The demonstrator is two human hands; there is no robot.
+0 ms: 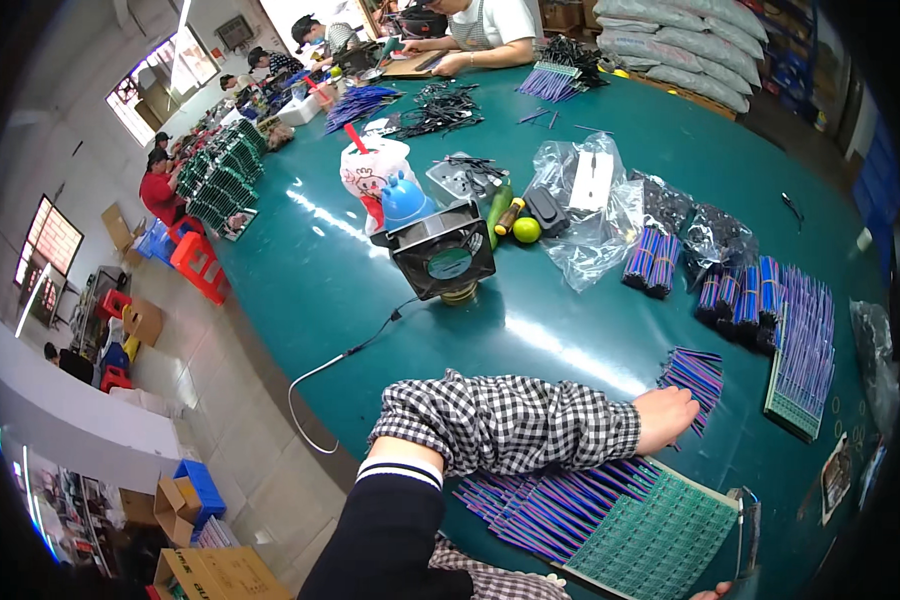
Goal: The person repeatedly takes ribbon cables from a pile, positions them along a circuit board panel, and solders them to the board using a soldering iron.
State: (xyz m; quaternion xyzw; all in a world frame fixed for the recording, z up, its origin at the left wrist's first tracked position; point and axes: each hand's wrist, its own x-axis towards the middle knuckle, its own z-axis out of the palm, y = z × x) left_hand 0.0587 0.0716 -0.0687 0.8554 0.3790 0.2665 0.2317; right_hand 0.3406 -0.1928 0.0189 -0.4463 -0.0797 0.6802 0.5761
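My left arm, in a checked sleeve cover, stretches right across the table. My left hand (667, 415) lies on a loose bunch of blue and purple wires (694, 378), its fingers curled down on them. Just below that arm is a green circuit board panel (660, 530) in a grid of small boards, with rows of similar wires (560, 505) fanning off its left side. Only some fingers of my right hand (712, 592) show at the lower edge, beside the panel's near corner. A shiny, partly clear object (748, 530) stands there; its kind is unclear.
A square black fan (442, 252) with a cable stands mid-table. Behind it are a blue animal-shaped item (406, 202) and a green fruit (526, 230). Plastic bags (582, 225), banded wire bundles (653, 262) and another wired panel (798, 365) lie right. People work far off.
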